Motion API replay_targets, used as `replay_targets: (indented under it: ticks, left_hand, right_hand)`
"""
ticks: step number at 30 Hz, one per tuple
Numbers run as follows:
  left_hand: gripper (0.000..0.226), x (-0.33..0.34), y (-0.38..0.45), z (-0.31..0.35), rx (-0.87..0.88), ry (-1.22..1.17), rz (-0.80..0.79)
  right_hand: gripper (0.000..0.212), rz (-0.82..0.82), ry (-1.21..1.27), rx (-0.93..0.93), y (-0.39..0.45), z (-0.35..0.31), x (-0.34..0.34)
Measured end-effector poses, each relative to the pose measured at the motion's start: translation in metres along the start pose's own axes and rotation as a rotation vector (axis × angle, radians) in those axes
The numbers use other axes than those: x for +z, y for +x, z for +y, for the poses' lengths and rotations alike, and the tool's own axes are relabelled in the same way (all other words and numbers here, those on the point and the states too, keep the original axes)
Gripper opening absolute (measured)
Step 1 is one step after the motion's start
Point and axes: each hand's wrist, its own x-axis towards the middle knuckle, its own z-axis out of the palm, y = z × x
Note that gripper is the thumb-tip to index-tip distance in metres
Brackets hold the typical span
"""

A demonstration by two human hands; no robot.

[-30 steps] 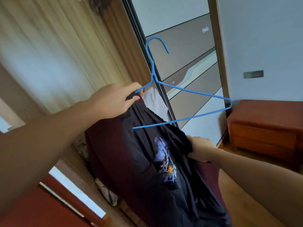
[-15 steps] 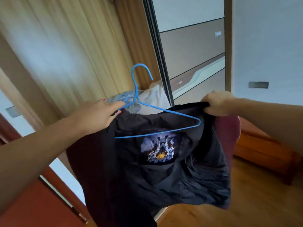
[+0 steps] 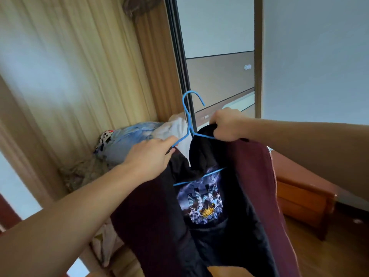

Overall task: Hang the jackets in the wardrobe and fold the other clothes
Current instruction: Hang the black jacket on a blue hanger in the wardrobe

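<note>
Left hand point(image 3: 150, 156) pinches blue hanger point(image 3: 187, 116); right hand point(image 3: 226, 124) grips jacket point(image 3: 249, 176).

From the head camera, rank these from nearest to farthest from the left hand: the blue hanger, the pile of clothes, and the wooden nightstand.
1. Blue hanger: its arm is pinched in the left hand.
2. Pile of clothes: just behind the hand, by the curtain.
3. Wooden nightstand: far right, past the jacket.

The jacket point(image 3: 253, 186) at lower centre is matt maroon cloth with a dark, faintly shiny lining and a metal zip point(image 3: 272, 156). The blue hanger point(image 3: 188, 124) is thin, smooth, coated wire. The cabinet point(image 3: 303, 198) at right is glossy reddish wood.
</note>
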Motion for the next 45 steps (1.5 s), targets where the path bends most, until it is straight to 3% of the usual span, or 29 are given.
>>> replay_targets:
  ticks: [5, 9, 12, 15, 18, 21, 25, 28, 31, 35, 41, 45]
  left_hand:
    - [0.026, -0.002, -0.002, 0.000, -0.074, -0.186, 0.046]
    - [0.026, -0.010, 0.001, 0.000, -0.047, -0.232, 0.108]
    - [0.026, -0.013, 0.003, 0.003, -0.038, -0.212, 0.127]
    - [0.027, -0.016, 0.003, 0.001, -0.054, -0.184, 0.141]
    - [0.025, -0.020, -0.001, -0.004, -0.040, -0.186, 0.174]
    - [0.029, -0.018, -0.009, -0.014, 0.000, -0.176, 0.115]
    - [0.036, -0.009, -0.028, -0.037, -0.060, -0.268, 0.088]
    - [0.054, 0.000, -0.044, -0.045, -0.261, -0.153, 0.131]
    - [0.056, 0.002, -0.045, -0.047, -0.430, -0.116, 0.060]
    - [0.049, -0.010, -0.019, -0.059, -0.412, -0.148, 0.094]
    - [0.035, -0.005, 0.012, -0.044, -0.453, -0.269, 0.158]
    - [0.032, 0.019, -0.004, -0.035, -0.401, -0.307, 0.103]
  right_hand:
    - [0.041, -0.109, -0.056, -0.124, -0.011, -0.010, -0.014]
    - [0.049, -0.219, -0.148, -0.151, -0.017, 0.004, -0.028]
    - [0.044, -0.204, -0.177, -0.180, -0.017, 0.004, -0.030]
    - [0.036, -0.158, 0.131, -0.229, -0.015, -0.013, -0.022]
    - [0.034, -0.359, 0.723, -0.218, -0.017, -0.040, -0.018]
    - [0.037, -0.484, 0.842, -0.185, -0.016, -0.052, -0.018]
    - [0.028, -0.444, 0.835, -0.162, -0.016, -0.057, -0.013]
    - [0.024, -0.372, 0.784, -0.162, -0.018, -0.062, -0.014]
    - [0.030, -0.257, 0.679, -0.211, -0.021, -0.070, -0.015]
    - [0.040, -0.127, 0.583, -0.248, -0.023, -0.071, -0.013]
    - [0.026, -0.255, 0.811, -0.079, -0.027, -0.072, -0.004]
    - [0.026, -0.162, 0.833, -0.007, -0.025, -0.070, -0.005]
